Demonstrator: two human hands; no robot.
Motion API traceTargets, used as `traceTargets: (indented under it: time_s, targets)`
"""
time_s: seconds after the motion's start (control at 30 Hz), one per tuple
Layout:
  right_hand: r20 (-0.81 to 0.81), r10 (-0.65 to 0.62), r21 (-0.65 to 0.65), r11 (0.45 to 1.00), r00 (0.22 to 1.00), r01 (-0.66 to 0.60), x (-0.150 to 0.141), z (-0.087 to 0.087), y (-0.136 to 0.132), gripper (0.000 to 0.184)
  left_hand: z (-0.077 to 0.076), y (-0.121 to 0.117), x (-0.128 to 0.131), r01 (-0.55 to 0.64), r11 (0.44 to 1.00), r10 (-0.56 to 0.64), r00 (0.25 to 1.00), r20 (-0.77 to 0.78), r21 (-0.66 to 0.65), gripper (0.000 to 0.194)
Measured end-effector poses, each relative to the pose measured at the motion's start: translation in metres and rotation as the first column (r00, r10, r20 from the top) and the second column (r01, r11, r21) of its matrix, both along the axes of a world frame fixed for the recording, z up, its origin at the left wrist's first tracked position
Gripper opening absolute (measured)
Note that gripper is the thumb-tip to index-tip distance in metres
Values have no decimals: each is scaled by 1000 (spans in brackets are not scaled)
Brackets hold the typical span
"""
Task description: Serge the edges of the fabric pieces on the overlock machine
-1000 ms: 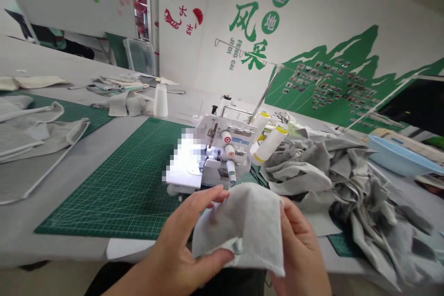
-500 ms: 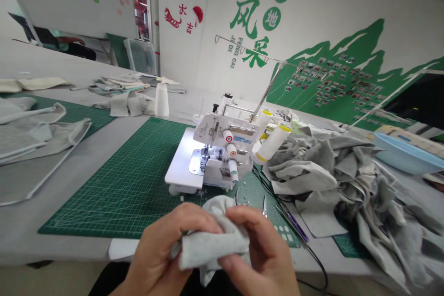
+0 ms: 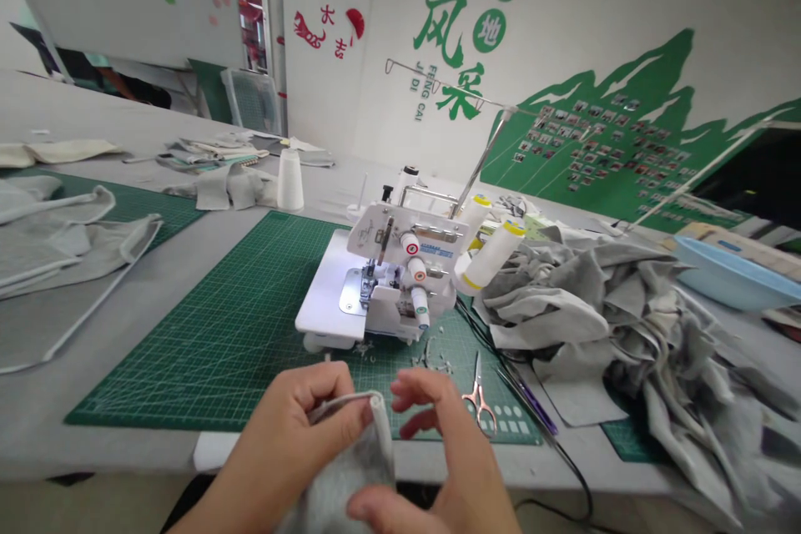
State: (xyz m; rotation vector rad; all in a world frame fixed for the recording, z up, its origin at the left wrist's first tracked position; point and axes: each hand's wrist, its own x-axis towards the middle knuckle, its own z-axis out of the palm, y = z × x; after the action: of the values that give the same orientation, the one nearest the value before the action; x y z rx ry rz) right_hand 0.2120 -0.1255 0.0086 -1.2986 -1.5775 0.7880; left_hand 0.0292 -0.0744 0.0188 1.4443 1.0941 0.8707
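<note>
My left hand [image 3: 313,425] pinches the upper edge of a grey piece of fabric [image 3: 350,480], thumb in front, close to a folded corner. The cloth hangs down over the table's front edge, its lower part cut off by the frame. To its right, my right hand [image 3: 438,450] has its fingers and thumb spread apart around the fabric's side; the thumb is near the cloth, and whether it touches I cannot tell. Beyond both hands stands a white overlock sewing machine [image 3: 381,275], its lamp lit over the needle plate.
A green cutting mat [image 3: 206,350] lies under the machine. Scissors [image 3: 479,400], a purple-handled tool [image 3: 535,405], black cables and thread scraps are to the right. Beyond them are a heap of grey fabric [image 3: 563,317] and a blue basin [image 3: 738,275]. Grey pieces [image 3: 81,250] lie left.
The bunched fabric has been spread out and now hangs from my left hand. My right hand has let go and opened, moving slightly away to the right. The scissors have come into fuller view.
</note>
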Motion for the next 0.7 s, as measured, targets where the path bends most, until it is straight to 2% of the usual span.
traceTargets:
  time_s: [0.03,0.1,0.17,0.23,0.33,0.4,0.57,0.7]
  targets:
    - [3,-18,69,997,1000,18,-5,-1,4,76,-1,0,2,19,1000,-19,1000,-21,3,48]
    - [-18,-54,155,986,998,56,-13,-3,11,64,-2,0,3,39,999,-39,999,-34,6,48]
    - [-80,-80,142,986,994,91,-18,-2,15,33,-3,2,2,50,998,-49,998,-28,25,50]
    - [-172,-90,51,994,981,100,-20,1,17,4,-5,3,-1,76,996,-75,997,-23,55,55]
    - [-302,-102,-98,992,948,75,-20,3,19,22,-8,1,-3,150,988,-150,989,-6,24,61]
    - [-384,-112,-151,987,917,57,-22,0,21,27,-10,0,-3,159,987,-158,987,32,-37,63]
    - [-530,-156,-180,981,834,69,-32,-5,27,23,-9,-1,-6,126,989,-121,990,67,-78,64]
    - [-489,-198,-172,977,849,129,-33,0,26,22,-9,2,-18,133,991,-132,991,-34,0,61]
